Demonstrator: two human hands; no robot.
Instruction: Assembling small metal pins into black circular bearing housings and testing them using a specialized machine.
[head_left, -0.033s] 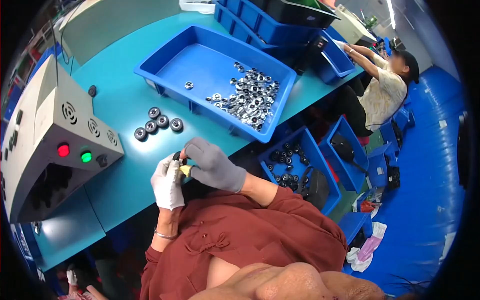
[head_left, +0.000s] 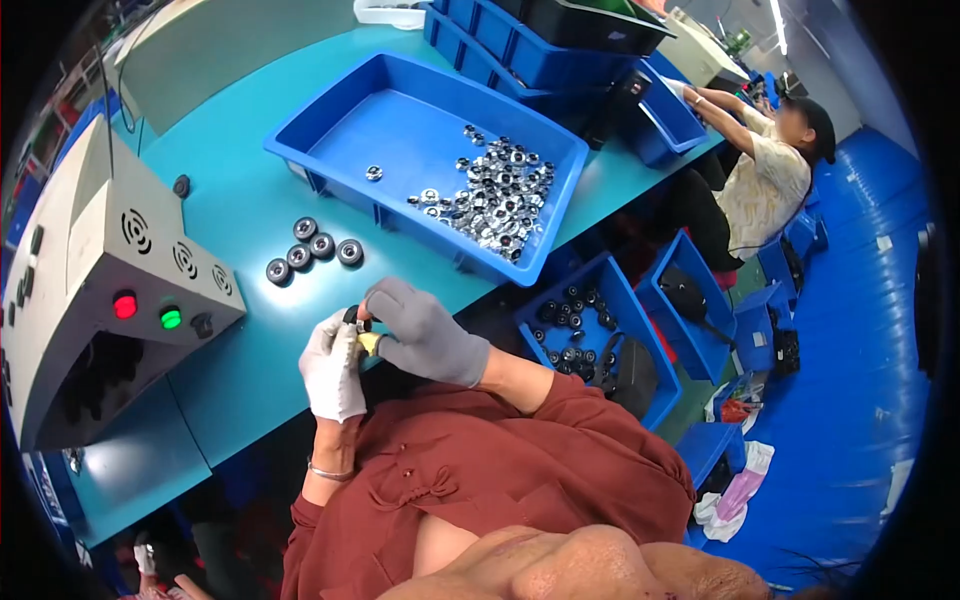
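Part (head_left: 351, 314), small and black, sits pinched between a white-gloved left hand (head_left: 332, 368) and gray-gloved right hand (head_left: 425, 332) over the counter (head_left: 240, 375), near five black wheels (head_left: 322, 246).

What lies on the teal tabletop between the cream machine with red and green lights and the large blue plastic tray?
Five round black wheels with silvery centres lie grouped there, plus one round black piece farther back, in the head view.
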